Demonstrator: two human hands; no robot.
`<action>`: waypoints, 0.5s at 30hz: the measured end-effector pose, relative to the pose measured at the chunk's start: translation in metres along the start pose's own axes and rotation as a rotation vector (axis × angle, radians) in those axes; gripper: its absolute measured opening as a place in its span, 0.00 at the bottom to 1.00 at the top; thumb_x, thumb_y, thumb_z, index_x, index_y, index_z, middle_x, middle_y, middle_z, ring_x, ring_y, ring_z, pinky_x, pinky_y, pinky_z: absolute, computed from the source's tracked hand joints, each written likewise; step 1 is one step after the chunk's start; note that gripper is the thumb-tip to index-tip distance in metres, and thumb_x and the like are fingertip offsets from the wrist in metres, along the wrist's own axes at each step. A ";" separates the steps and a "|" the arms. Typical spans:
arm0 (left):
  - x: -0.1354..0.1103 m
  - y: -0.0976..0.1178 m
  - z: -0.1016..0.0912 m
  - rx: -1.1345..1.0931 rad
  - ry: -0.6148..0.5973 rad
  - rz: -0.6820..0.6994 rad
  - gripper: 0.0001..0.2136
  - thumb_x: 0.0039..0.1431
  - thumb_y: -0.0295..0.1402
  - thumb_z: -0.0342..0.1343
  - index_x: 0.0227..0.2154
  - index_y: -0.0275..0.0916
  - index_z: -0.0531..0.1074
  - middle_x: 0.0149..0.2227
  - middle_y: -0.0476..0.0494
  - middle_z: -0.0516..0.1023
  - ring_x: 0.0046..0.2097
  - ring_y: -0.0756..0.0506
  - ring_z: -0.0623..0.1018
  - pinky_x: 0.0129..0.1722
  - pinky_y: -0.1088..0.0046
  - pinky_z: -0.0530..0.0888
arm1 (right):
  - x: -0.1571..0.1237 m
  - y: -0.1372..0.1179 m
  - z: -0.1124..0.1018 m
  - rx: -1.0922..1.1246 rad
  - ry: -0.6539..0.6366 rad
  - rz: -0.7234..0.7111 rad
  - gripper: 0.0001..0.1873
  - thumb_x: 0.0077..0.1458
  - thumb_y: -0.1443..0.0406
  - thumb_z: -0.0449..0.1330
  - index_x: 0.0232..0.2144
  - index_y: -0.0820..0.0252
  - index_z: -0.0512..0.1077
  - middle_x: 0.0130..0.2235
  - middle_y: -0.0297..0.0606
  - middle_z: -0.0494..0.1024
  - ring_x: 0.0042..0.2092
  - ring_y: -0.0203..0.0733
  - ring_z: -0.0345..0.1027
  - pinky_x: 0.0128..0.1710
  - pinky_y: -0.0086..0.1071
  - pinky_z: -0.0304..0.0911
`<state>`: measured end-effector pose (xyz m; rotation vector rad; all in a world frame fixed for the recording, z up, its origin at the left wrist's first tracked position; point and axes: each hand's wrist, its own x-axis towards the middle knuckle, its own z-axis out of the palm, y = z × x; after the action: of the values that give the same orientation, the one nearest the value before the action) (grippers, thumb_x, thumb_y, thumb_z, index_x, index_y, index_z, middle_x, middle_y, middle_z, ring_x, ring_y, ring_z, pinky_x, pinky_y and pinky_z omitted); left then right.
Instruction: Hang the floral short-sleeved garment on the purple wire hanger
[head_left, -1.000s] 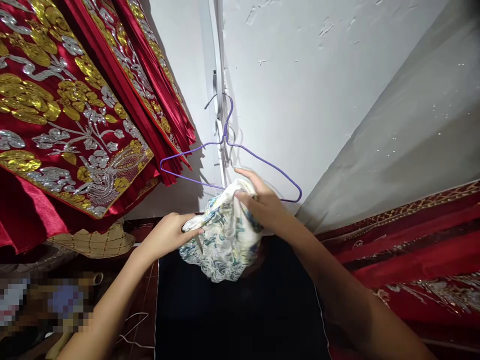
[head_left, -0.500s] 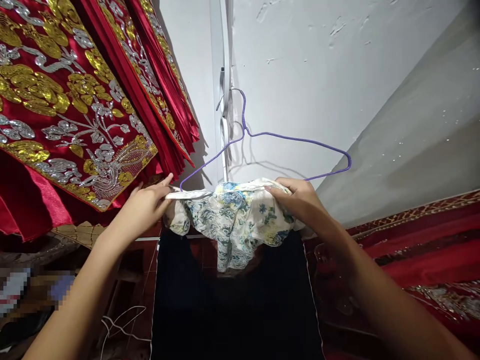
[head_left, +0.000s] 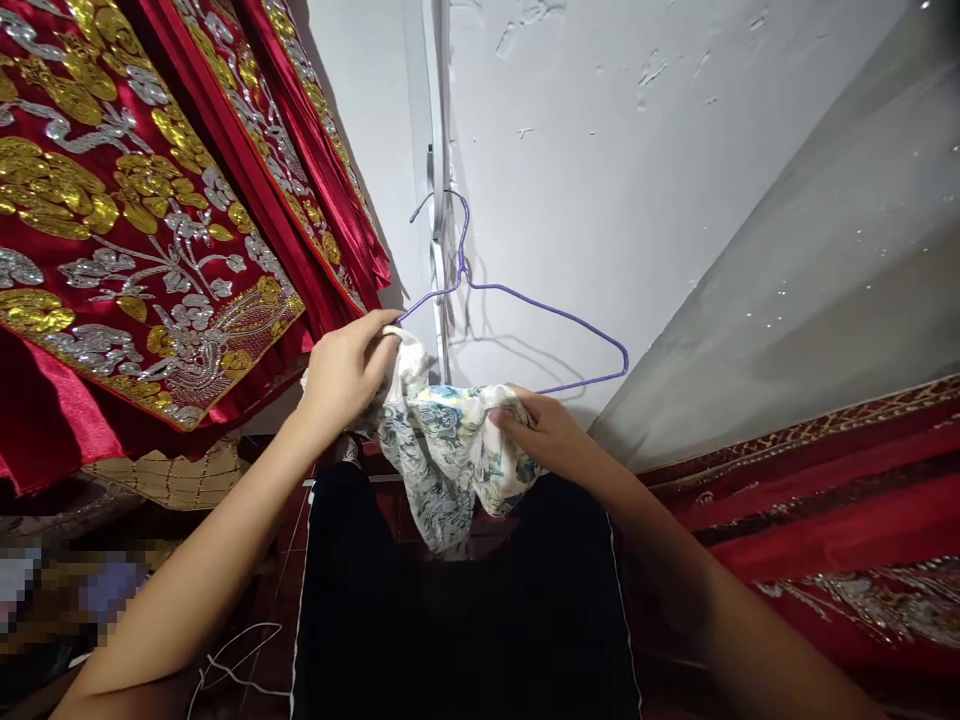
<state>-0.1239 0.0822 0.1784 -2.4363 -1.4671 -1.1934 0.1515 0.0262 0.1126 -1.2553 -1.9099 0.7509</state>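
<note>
A purple wire hanger [head_left: 525, 296] hangs by its hook from a fixture on the white wall. A white garment [head_left: 442, 450] with a blue and green floral print droops below the hanger's left end and bottom wire. My left hand [head_left: 346, 368] is closed on the garment's upper edge, right at the hanger's left tip. My right hand [head_left: 544, 435] grips the bunched cloth lower down, just under the hanger's bottom wire.
Red satin cloths with gold and silver embroidery [head_left: 142, 220] hang at the left. More red embroidered fabric [head_left: 810, 500] lies at the right beside a grey sloping surface [head_left: 810, 280]. A dark cloth [head_left: 465, 620] spreads below my hands. White wire [head_left: 240, 660] lies at lower left.
The hanger swung back from its tilt to the right. My left hand rose to the hanger's left tip with the garment's edge, and my right hand moved left and lower, bunching the cloth again.
</note>
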 end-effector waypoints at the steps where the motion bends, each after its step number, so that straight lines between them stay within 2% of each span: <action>1: 0.001 0.002 0.002 -0.042 0.020 0.026 0.15 0.66 0.33 0.50 0.50 0.41 0.76 0.44 0.44 0.83 0.41 0.44 0.81 0.41 0.73 0.71 | -0.002 0.001 -0.004 -0.032 0.038 -0.009 0.08 0.60 0.59 0.57 0.36 0.57 0.71 0.33 0.35 0.73 0.34 0.41 0.66 0.34 0.32 0.59; 2: 0.002 0.003 0.002 -0.076 0.028 0.046 0.14 0.65 0.33 0.50 0.48 0.39 0.77 0.42 0.43 0.83 0.39 0.45 0.81 0.40 0.74 0.71 | -0.005 0.002 -0.010 -0.061 0.120 -0.006 0.10 0.58 0.61 0.58 0.42 0.56 0.73 0.36 0.38 0.76 0.35 0.42 0.67 0.35 0.34 0.60; 3: 0.003 0.003 0.001 -0.095 0.029 0.061 0.13 0.65 0.32 0.50 0.44 0.38 0.78 0.39 0.44 0.83 0.38 0.45 0.80 0.39 0.74 0.70 | -0.007 0.004 -0.018 -0.072 0.254 0.010 0.17 0.56 0.63 0.60 0.49 0.56 0.72 0.38 0.41 0.77 0.34 0.43 0.68 0.34 0.35 0.61; 5: 0.004 0.003 -0.006 -0.094 0.020 0.085 0.12 0.65 0.33 0.50 0.39 0.36 0.79 0.33 0.45 0.82 0.34 0.47 0.78 0.37 0.75 0.69 | -0.008 0.009 -0.038 -0.025 0.595 0.061 0.34 0.52 0.68 0.62 0.62 0.56 0.62 0.37 0.43 0.78 0.30 0.42 0.67 0.30 0.36 0.59; 6: 0.004 0.002 -0.010 -0.078 0.018 0.094 0.12 0.64 0.33 0.51 0.36 0.36 0.79 0.31 0.46 0.81 0.31 0.47 0.77 0.35 0.74 0.69 | -0.008 0.012 -0.050 0.019 0.723 0.095 0.40 0.51 0.70 0.62 0.66 0.58 0.58 0.35 0.43 0.78 0.29 0.40 0.66 0.29 0.36 0.58; 7: 0.005 0.001 -0.015 -0.058 0.021 0.102 0.12 0.64 0.33 0.51 0.35 0.36 0.79 0.29 0.46 0.80 0.30 0.48 0.75 0.34 0.74 0.68 | -0.007 0.015 -0.062 0.055 0.784 0.136 0.41 0.51 0.73 0.62 0.66 0.61 0.57 0.34 0.44 0.79 0.28 0.39 0.66 0.28 0.36 0.58; 8: 0.006 0.000 -0.019 -0.040 0.023 0.108 0.11 0.63 0.33 0.52 0.34 0.36 0.80 0.28 0.47 0.79 0.29 0.48 0.74 0.33 0.74 0.68 | -0.005 0.017 -0.075 0.079 0.775 0.179 0.38 0.50 0.74 0.62 0.64 0.65 0.62 0.34 0.46 0.79 0.29 0.38 0.67 0.29 0.36 0.58; 9: 0.007 -0.001 -0.022 -0.026 0.025 0.111 0.11 0.62 0.33 0.52 0.33 0.36 0.80 0.28 0.47 0.79 0.29 0.48 0.74 0.33 0.73 0.67 | -0.004 0.019 -0.088 0.096 0.695 0.227 0.30 0.51 0.75 0.61 0.58 0.68 0.70 0.34 0.48 0.80 0.30 0.38 0.68 0.31 0.36 0.58; 11: 0.010 -0.007 -0.024 -0.025 0.012 0.086 0.11 0.61 0.33 0.52 0.34 0.37 0.79 0.31 0.46 0.80 0.32 0.47 0.75 0.35 0.73 0.68 | -0.002 0.021 -0.109 0.183 0.417 0.329 0.10 0.53 0.74 0.61 0.38 0.72 0.80 0.33 0.50 0.80 0.33 0.37 0.71 0.33 0.38 0.58; 12: 0.011 -0.012 -0.023 -0.036 -0.012 0.051 0.11 0.62 0.34 0.51 0.34 0.38 0.79 0.31 0.46 0.80 0.32 0.47 0.75 0.35 0.73 0.67 | -0.001 0.020 -0.118 0.261 0.280 0.375 0.08 0.55 0.71 0.61 0.30 0.73 0.80 0.30 0.48 0.80 0.31 0.36 0.71 0.33 0.38 0.57; 14: 0.013 -0.021 -0.019 -0.069 -0.082 -0.048 0.12 0.63 0.37 0.50 0.30 0.38 0.75 0.29 0.48 0.77 0.31 0.47 0.73 0.33 0.73 0.66 | 0.003 0.015 -0.128 0.448 0.094 0.436 0.20 0.56 0.62 0.64 0.17 0.70 0.74 0.20 0.39 0.74 0.23 0.32 0.67 0.28 0.36 0.55; 15: 0.014 -0.025 -0.016 -0.087 -0.108 -0.097 0.13 0.64 0.38 0.49 0.28 0.38 0.73 0.26 0.49 0.74 0.30 0.48 0.70 0.31 0.74 0.64 | 0.006 0.010 -0.130 0.526 0.045 0.457 0.24 0.54 0.56 0.66 0.14 0.67 0.71 0.15 0.34 0.69 0.19 0.30 0.63 0.25 0.34 0.54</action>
<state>-0.1495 0.0997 0.1904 -2.5509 -1.6120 -1.1847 0.2611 0.0463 0.1803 -1.3497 -1.2665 1.3429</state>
